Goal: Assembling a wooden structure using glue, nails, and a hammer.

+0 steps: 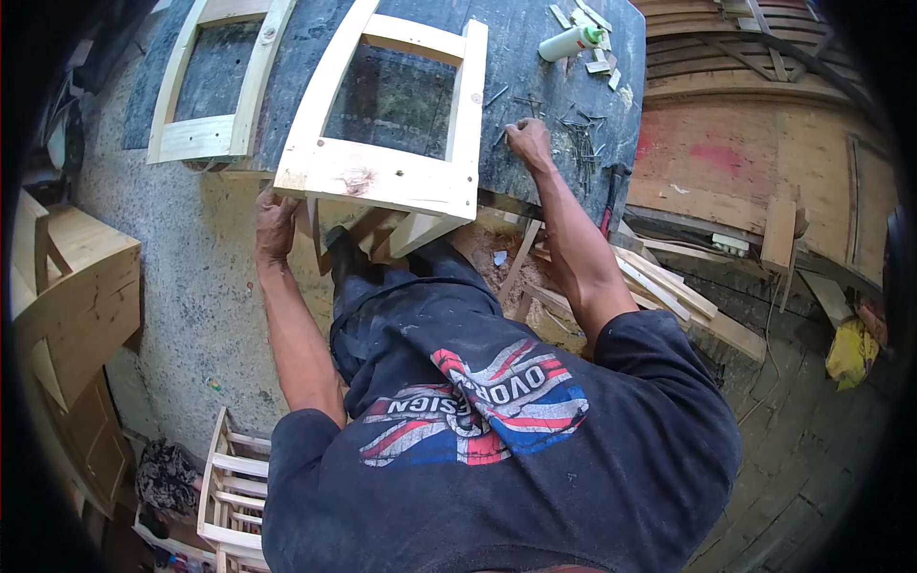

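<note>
A pale wooden frame (387,175), its joined bars leaving an opening in the middle, lies on the dark worktable and juts past its near edge. My left hand (275,224) grips the frame's near left corner from below, the fingers partly hidden by the wood. To the frame's right, my right hand (528,143) rests on the tabletop with its fingers pinched together. Whatever is between those fingertips is too small to make out. Loose nails (583,134) are scattered just right of that hand, and more lie beyond it.
A second wooden frame (205,138) lies on the worktable (621,86) at the left. Farther back are a pale bottle with a green cap (565,44) and small wood offcuts (597,65). Wooden strips (669,286) are piled at the right; a wooden cabinet (81,296) stands left.
</note>
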`<state>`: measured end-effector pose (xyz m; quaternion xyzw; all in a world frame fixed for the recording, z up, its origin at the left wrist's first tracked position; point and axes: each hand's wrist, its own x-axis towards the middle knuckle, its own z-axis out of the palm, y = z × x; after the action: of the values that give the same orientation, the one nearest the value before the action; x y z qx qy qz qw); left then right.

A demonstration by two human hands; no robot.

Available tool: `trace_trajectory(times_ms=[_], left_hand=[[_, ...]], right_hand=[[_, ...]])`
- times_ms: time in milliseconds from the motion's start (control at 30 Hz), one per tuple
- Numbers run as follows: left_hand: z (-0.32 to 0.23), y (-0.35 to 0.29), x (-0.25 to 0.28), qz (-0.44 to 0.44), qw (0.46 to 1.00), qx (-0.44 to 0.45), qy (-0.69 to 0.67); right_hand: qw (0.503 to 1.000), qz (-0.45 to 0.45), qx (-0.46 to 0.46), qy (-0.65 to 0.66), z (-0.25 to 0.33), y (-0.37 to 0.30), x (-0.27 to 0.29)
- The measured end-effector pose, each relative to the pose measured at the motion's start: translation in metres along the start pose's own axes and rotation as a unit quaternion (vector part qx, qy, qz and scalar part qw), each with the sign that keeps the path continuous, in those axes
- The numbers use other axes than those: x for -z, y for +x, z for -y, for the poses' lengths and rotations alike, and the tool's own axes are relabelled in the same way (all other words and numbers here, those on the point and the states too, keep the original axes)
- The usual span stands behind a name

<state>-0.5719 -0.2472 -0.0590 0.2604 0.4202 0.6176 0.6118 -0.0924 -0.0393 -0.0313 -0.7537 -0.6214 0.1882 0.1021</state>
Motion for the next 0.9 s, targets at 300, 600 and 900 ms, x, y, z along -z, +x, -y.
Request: trace_trajectory(times_ms=[300,600,900], left_hand=[[-0.025,0.001,-0.023,0.044,0.997,-0.050,0.041],[-0.033,0.005,-0.030,0.067,0.993,-0.100,0.018],[-0.035,0.001,-0.034,0.073,0.990,-0.121,0.008]], right_hand=[[0.979,-0.115,0.169,0.009,0.110,-0.027,0.113],[0.895,0.072,0.439,-0.010,0.293,-0.133,0.124],[0.815,0.165,0.541,-0.125,0.353,-0.157,0.099]])
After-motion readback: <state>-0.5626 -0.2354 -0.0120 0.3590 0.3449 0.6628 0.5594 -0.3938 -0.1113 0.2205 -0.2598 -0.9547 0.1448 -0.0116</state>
